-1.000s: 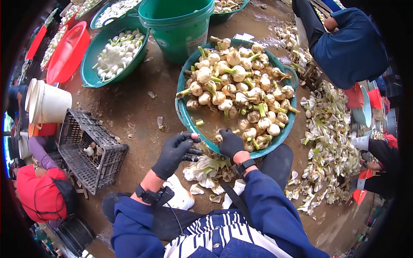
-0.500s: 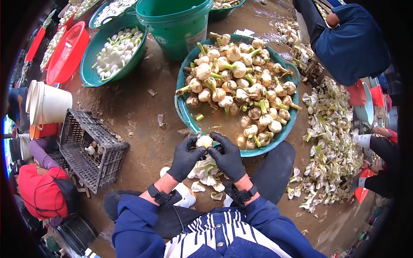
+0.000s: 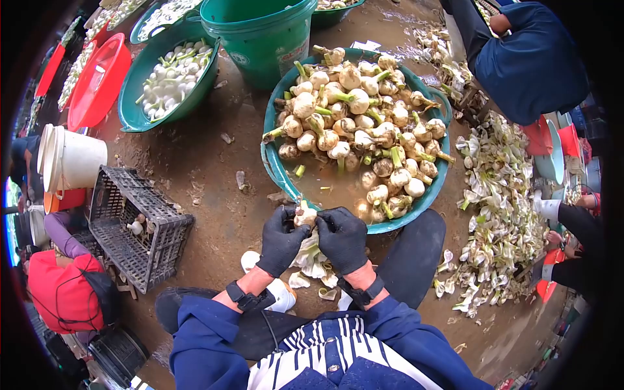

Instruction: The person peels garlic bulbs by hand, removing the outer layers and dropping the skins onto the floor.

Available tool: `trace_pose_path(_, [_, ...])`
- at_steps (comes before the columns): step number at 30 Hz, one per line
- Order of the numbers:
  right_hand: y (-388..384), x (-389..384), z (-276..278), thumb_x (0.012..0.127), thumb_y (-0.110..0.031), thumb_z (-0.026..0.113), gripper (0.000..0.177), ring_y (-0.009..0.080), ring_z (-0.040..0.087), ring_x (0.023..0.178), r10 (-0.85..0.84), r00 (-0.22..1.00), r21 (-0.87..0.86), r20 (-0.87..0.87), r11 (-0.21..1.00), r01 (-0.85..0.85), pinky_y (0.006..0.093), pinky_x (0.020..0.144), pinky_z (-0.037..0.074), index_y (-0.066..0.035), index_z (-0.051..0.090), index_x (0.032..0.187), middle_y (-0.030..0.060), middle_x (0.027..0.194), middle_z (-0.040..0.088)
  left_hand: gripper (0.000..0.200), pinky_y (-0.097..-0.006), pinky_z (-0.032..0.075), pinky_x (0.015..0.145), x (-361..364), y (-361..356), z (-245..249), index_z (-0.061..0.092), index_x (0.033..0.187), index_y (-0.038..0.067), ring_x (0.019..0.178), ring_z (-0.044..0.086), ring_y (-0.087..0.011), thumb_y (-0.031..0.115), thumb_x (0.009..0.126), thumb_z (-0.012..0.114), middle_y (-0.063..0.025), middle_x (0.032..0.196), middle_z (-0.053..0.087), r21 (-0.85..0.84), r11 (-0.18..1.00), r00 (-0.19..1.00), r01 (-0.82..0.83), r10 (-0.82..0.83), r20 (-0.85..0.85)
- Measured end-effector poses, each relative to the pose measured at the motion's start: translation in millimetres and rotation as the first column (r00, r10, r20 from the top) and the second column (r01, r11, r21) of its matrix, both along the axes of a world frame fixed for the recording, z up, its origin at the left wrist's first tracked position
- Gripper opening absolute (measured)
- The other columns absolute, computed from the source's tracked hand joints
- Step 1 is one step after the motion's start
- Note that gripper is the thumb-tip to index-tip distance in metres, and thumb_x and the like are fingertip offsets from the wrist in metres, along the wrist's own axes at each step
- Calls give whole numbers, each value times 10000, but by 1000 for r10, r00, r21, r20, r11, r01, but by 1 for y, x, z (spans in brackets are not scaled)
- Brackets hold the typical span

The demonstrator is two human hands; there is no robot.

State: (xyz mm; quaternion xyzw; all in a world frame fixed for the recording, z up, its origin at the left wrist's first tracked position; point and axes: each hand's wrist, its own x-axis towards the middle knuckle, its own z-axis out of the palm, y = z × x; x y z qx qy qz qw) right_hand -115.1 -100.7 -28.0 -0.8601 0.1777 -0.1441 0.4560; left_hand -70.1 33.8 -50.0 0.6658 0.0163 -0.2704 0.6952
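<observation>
- Bright o'all, light even & diffuse; shadows soft.
- Far L edge: small blown-out patch, bluish fringe.
- Glare: glint on muddy water point(image 3: 325, 188); sheen on wet ground point(image 3: 399, 32) up top.
- Fuzzy patch over pale bulbs point(image 3: 172, 81), upper L.
- Fisheye: edges bent/squashed, corners blk, bkgd there soft.
- Ctr fairly sharp.

Black-gloved hands point(image 3: 346, 240), navy sleeves point(image 3: 207, 330)

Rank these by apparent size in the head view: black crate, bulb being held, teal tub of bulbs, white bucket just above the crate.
1. Teal tub
2. Black crate
3. White bucket
4. Held bulb
</observation>
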Motion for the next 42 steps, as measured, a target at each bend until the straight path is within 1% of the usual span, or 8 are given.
trace_pose_path(9, [1, 3, -2, 705, -43, 640, 40, 316, 597, 628, 4, 999, -56, 40, 998, -1, 387, 551, 474, -59, 614, 730, 119, 709, 591, 294, -265, 506, 777, 2, 4, -11, 550, 1021, 15, 893, 596, -121, -52, 752, 648, -59, 981, 609, 22, 999, 997, 38, -39, 61])
trace_pose_path(15, [-6, -3, -5, 733, -61, 632, 38, 288, 620, 607, -72, 994, 140, -77, 987, 82, 347, 567, 482, -34, 606, 728, 143, 665, 611, 339, -300, 528, 803, 16, 13, 13, 535, 1088, 19, 938, 590, -142, -94, 776, 609, -54, 1051, 589, -214, 963, 978, 162, -186, -97])
trace_pose_path(18, [-21, -7, -23, 755, -75, 618, 56, 271, 630, 600, -136, 980, 161, -145, 974, 159, 327, 584, 488, -22, 609, 741, 140, 646, 621, 398, -307, 526, 815, 19, 19, 10, 513, 1165, 24, 981, 578, -145, -48, 794, 636, -65, 1094, 577, -324, 919, 959, 226, -268, -89])
trace_pose_path(22, [-40, -17, -40, 749, -47, 599, 85, 229, 643, 665, -88, 956, 79, -278, 990, 114, 317, 634, 500, -16, 635, 820, 121, 729, 641, 464, -338, 500, 873, 24, 23, 17, 485, 1239, 31, 1045, 567, -181, 63, 813, 668, -80, 1156, 561, -493, 858, 900, 146, -322, -294])
trace_pose_path(27, [-43, -15, 1, 741, 31, 579, 217, 207, 639, 847, 72, 997, 298, -16, 952, -64, 298, 761, 495, -4, 655, 941, 120, 903, 647, 519, -365, 464, 932, 26, 17, 21, 449, 1291, 24, 1087, 558, -214, 155, 834, 656, -103, 1205, 547, -591, 804, 861, 62, -342, -375])
trace_pose_path(33, [-29, -9, 16, 698, 18, 690, 204, 218, 650, 787, 195, 980, 295, 32, 935, -195, 299, 711, 501, -2, 677, 900, 125, 871, 669, 618, -315, 434, 944, 24, 14, 14, 392, 1355, 7, 1090, 542, -182, 169, 828, 673, -94, 1219, 539, -481, 855, 868, 195, -379, -321])
trace_pose_path(36, [-27, -11, 14, 678, 7, 721, 193, 219, 654, 729, 210, 977, 302, 25, 930, -207, 306, 666, 506, 0, 683, 867, 121, 818, 674, 639, -307, 424, 945, 21, 12, 10, 369, 1375, 6, 1085, 532, -160, 168, 836, 673, -82, 1234, 531, -298, 889, 911, 347, -395, -120])
trace_pose_path(42, [-18, -13, 13, 688, 32, 697, 158, 236, 658, 704, 204, 979, 156, 21, 966, -204, 305, 629, 504, 5, 675, 842, 136, 801, 667, 642, -318, 438, 944, 17, 17, 3, 375, 1372, 12, 1099, 522, -157, 196, 838, 680, -86, 1247, 521, -296, 887, 898, 353, -410, -159])
